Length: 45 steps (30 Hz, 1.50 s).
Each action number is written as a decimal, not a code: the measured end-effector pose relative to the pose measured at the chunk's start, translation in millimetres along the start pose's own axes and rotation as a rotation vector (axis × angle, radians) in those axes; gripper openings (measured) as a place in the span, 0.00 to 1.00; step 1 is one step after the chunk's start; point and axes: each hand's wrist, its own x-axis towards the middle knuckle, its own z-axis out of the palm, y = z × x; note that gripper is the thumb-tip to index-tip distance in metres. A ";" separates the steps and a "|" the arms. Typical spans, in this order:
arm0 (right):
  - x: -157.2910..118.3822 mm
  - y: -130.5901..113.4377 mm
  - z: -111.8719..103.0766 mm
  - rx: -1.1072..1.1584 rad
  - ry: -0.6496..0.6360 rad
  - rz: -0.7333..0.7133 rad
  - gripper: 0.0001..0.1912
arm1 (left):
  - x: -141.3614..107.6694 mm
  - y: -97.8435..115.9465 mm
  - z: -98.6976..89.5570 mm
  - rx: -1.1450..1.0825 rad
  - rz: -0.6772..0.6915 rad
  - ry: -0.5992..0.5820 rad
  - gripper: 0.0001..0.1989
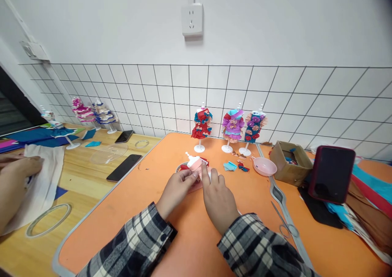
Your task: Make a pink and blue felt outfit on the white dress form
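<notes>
A small white dress form (pixel 192 160) with pink fabric (pixel 196 165) around its body lies tilted between my two hands, low over the orange table (pixel 147 211). My left hand (pixel 175 189) grips it from the left, thumb and fingers closed on its lower part. From the right, my right hand (pixel 219 199) lays its index finger along the pink fabric, with the other fingers bent. Red fabric and part of a roll of tape (pixel 178 168) show just behind the form. My fingers hide its lower end.
Dressed forms in red (pixel 201 126), purple (pixel 233 126) and blue (pixel 255 128) stand at the back. Rightward are a pink dish (pixel 265 167), a cardboard box (pixel 289 162), scissors (pixel 284 222) and a propped phone (pixel 332 175). Another person's hand (pixel 18 175) holds white cloth (pixel 45 179) at left.
</notes>
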 end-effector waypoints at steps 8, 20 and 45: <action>3.8 -4.8 5.6 0.046 0.011 0.052 0.35 | -8.8 9.4 -8.8 -0.657 -0.243 -0.314 0.16; 12.2 43.7 -41.7 0.876 -0.165 0.090 0.38 | -4.2 16.5 -19.2 -0.347 -0.044 -0.055 0.29; 7.9 21.3 -40.2 0.824 0.022 0.076 0.19 | -15.2 17.7 -7.4 -0.607 0.108 -0.008 0.29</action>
